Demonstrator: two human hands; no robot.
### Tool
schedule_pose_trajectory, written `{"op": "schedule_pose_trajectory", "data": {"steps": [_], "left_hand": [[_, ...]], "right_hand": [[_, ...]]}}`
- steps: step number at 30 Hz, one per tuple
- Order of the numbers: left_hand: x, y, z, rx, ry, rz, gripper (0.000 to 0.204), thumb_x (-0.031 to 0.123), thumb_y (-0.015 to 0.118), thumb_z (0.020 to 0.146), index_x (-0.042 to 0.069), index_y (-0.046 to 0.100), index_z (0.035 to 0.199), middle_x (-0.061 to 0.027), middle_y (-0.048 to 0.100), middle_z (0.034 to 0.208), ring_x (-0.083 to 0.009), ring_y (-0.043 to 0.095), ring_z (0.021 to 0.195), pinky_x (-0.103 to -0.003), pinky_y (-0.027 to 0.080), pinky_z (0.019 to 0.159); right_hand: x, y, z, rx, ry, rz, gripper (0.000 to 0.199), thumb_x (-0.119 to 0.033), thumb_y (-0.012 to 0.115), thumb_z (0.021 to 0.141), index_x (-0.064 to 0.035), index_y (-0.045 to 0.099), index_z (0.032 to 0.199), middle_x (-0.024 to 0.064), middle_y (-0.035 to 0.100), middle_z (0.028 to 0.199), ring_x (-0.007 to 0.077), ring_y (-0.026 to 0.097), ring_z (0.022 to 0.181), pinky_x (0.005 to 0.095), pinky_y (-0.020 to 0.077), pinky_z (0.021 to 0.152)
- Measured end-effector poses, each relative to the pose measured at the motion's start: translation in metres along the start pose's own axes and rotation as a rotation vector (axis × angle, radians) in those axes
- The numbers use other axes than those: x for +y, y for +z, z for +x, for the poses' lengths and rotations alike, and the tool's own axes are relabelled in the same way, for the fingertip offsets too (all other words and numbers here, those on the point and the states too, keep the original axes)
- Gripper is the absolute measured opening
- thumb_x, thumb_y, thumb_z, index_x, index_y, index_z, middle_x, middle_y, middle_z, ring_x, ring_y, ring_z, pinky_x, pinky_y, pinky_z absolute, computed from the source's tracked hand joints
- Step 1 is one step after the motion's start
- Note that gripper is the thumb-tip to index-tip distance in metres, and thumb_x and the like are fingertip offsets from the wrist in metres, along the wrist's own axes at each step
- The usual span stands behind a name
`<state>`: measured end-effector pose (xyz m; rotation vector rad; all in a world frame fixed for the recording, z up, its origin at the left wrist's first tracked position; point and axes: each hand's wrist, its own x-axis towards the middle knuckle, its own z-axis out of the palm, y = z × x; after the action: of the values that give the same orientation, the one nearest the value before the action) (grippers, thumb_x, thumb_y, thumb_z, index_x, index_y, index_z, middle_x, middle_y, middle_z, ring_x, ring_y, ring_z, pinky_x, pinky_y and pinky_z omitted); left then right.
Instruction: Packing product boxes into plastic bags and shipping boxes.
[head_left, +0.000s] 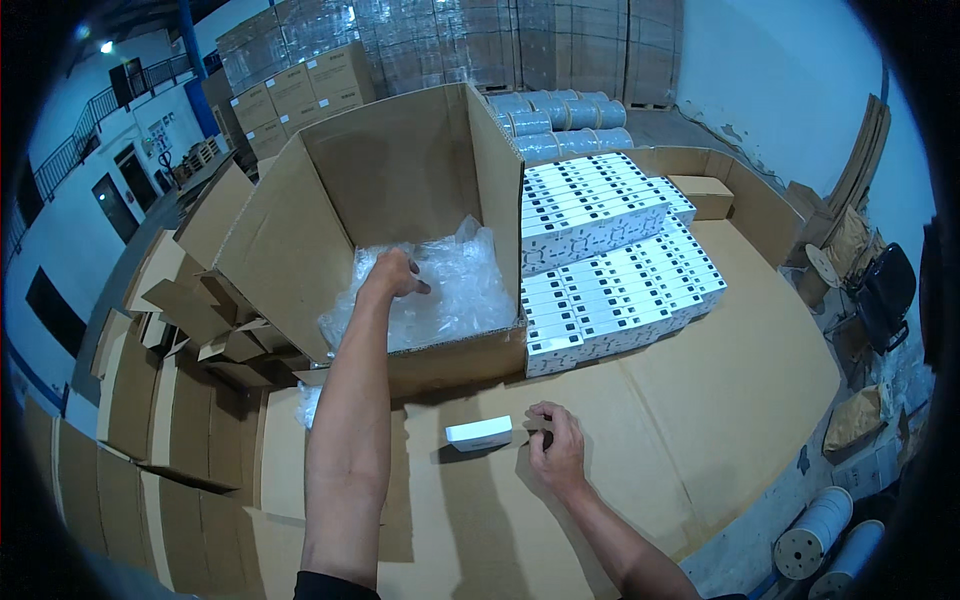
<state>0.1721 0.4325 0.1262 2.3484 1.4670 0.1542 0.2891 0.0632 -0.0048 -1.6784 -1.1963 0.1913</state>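
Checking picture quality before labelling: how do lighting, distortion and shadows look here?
Head view: fisheye bends the carton edges, dark corners; even light, soft shadow beside the small white box; the left hand reaches into plastic bags showing mild glare.

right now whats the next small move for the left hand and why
Probably close the left hand on one clear plastic bag and lift it out. It is already reaching into the open carton of bags, while the right hand rests at the small white box on the cardboard.
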Motion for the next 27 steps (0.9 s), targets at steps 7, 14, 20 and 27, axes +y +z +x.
{"op": "schedule_pose_trajectory", "data": {"steps": [7,14,20,27], "left_hand": [[0.001,-0.009,-0.001,0.122,0.027,-0.131,0.033,0.018,0.091,0.065,0.0,0.077,0.089,-0.0182,0.075,0.083,-0.0322,0.074,0.078,-0.043,0.059,0.08],[-0.015,-0.005,0.001,0.326,0.199,0.018,0.02,0.015,0.081,0.075,0.001,0.077,0.089,-0.0246,0.071,0.086,-0.0393,0.071,0.085,-0.045,0.057,0.082],[-0.019,-0.013,0.002,0.583,0.406,-0.154,0.017,0.012,0.073,0.087,-0.002,0.074,0.097,-0.0198,0.073,0.082,-0.0255,0.072,0.071,-0.039,0.056,0.069],[0.001,-0.048,-0.01,0.709,0.192,-0.51,0.019,0.018,0.067,0.094,0.002,0.07,0.104,-0.0126,0.075,0.094,-0.0203,0.073,0.088,-0.035,0.055,0.08]], "right_hand": [[-0.003,0.001,0.002,-0.002,0.024,-0.012,0.033,0.004,0.055,0.077,-0.0015,0.059,0.11,0.0153,0.065,0.109,0.0358,0.061,0.109,0.0467,0.0471,0.097],[-0.001,0.001,-0.001,-0.001,0.013,0.006,0.03,0.003,0.055,0.078,-0.0014,0.061,0.107,0.0151,0.066,0.108,0.0354,0.061,0.107,0.0464,0.0475,0.097],[-0.001,0.0,0.0,0.021,0.002,0.001,0.029,0.002,0.055,0.078,-0.0021,0.061,0.106,0.0147,0.066,0.107,0.0356,0.062,0.106,0.0461,0.0478,0.096],[-0.003,0.0,0.001,0.035,-0.013,0.005,0.027,0.002,0.056,0.079,-0.0037,0.06,0.105,0.0131,0.067,0.105,0.0353,0.062,0.103,0.0458,0.0486,0.093]]}}
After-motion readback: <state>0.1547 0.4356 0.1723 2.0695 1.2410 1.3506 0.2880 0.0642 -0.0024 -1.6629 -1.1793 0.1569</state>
